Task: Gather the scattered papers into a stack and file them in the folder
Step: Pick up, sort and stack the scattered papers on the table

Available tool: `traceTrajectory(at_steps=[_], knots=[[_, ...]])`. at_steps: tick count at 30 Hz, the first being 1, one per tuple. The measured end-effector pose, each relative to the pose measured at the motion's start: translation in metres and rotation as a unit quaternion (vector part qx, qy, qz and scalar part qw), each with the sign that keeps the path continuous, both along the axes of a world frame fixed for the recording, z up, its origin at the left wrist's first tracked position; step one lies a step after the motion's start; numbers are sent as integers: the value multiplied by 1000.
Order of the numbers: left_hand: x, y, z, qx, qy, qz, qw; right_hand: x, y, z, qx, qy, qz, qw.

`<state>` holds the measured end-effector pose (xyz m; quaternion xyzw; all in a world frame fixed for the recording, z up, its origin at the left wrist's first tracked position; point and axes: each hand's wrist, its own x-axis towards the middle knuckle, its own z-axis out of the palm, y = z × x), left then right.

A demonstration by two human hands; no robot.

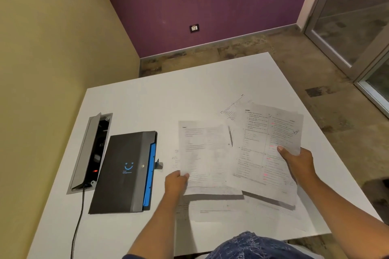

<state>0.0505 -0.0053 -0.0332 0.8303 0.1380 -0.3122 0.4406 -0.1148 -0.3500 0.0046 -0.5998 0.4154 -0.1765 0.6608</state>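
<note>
Gripping papers (pixel 235 153) between both hands (pixel 175 181) (lifted off table), folder (pixel 124 171) lying left.

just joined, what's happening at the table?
A person is collecting printed papers off a white table. The left hand grips one sheet by its lower left corner, and the right hand holds a second sheet at its right edge; both sheets are lifted. More papers lie flat beneath them. The black folder with blue tabs sits closed to the left, beside an open cable box. Nothing is filed yet.
</note>
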Motion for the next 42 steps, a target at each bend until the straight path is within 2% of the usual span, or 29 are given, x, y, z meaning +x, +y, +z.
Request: traceTrajectory(at_steps=[4,7,11,17,22,24,29,34,38,42], knots=[[18,18,4,-29,-8,73,997,-1,-6,-6,-23,22,-10,999],[23,21,7,-124,15,129,984,0,-4,-7,-30,30,-5,999],[18,0,24,-193,27,80,978,13,8,-3,24,11,25,999],[4,-44,41,-169,-18,-63,983,45,37,16,66,13,98,993],[-1,-53,57,-296,40,-77,951,54,42,27,58,-16,144,988],[0,-55,61,-318,59,-92,942,53,42,31,60,-36,156,985],[4,-59,64,-249,35,-118,961,57,47,46,102,-95,170,976],[7,-67,76,-210,-14,-107,972,58,56,68,61,-185,172,966],[3,-70,83,-192,-47,-111,974,53,53,58,30,-196,193,961],[-7,-67,77,-170,-69,-100,978,43,54,44,-11,-167,173,971]])
